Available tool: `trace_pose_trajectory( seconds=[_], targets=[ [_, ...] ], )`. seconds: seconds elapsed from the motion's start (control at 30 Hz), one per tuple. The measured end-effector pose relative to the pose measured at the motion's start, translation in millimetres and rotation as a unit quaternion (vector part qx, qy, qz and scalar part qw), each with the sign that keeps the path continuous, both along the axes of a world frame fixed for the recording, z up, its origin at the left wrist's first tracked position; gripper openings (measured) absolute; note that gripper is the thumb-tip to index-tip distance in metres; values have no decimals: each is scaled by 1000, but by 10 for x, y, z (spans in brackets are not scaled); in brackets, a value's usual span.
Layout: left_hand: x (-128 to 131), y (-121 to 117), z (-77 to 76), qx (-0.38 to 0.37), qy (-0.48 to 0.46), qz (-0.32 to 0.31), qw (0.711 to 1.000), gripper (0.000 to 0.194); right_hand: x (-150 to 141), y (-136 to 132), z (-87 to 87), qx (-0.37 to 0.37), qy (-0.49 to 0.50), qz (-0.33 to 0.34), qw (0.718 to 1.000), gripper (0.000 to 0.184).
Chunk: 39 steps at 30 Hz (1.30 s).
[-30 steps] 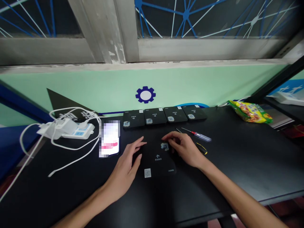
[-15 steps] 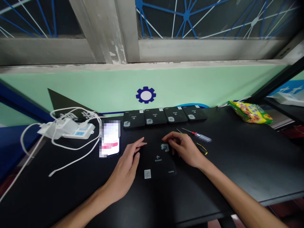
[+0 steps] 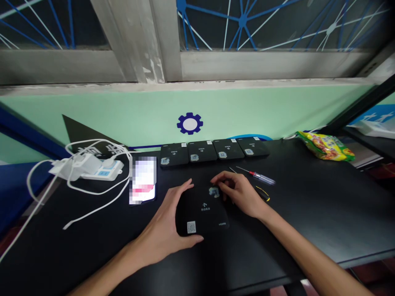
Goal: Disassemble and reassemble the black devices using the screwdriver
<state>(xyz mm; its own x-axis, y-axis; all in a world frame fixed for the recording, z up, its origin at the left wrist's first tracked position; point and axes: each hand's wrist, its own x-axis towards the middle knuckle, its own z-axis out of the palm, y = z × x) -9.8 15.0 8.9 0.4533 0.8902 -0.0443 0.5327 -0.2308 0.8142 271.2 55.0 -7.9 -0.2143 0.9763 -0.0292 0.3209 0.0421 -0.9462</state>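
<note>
A flat black set-top box (image 3: pixel 202 216) with a QR label, a small logo and "HDMI" print lies on the black table before me. My left hand (image 3: pixel 166 222) spans its left side, thumb along the near edge and fingers at the far edge. At its far right corner my right hand (image 3: pixel 237 191) has bent fingers closed about the edge, beside a torn silvery sticker (image 3: pixel 213 192); some of those fingertips are hidden. Just beyond the right hand lie a screwdriver (image 3: pixel 262 178) with a clear handle and a black-and-yellow tool handle (image 3: pixel 263 193).
Several similar black boxes (image 3: pixel 202 151) stand in a row along the wall. Left of my left hand lies a phone (image 3: pixel 143 181) with a lit screen. Farther left are a white power strip (image 3: pixel 106 169) and loose white cables (image 3: pixel 92 210). A yellow-green snack bag (image 3: pixel 325 146) sits at the back right.
My left hand has opened wide, and its thumb has moved down to the near edge of the box, with the fingers at the far edge. The right hand stays in place.
</note>
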Motion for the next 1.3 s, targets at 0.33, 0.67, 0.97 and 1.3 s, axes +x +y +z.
trace_pose_trajectory(
  seconds=[0.33, 0.67, 0.97, 1.3],
  targets=[
    [-8, 30, -38, 2, -22, -9, 1000, 126, 12, 0, -8, -5, 17, 2, 1000, 23],
    [8, 34, -19, 26, -34, -16, 999, 118, -6, -11, 39, -26, 40, -5, 999, 29],
    [6, 36, -9, 27, -30, -23, 999, 117, -6, -9, 54, -26, 41, -4, 999, 33],
    [2, 38, -51, 43, -24, -20, 999, 117, 2, -62, 111, -86, 80, 91, 989, 44]
  ],
)
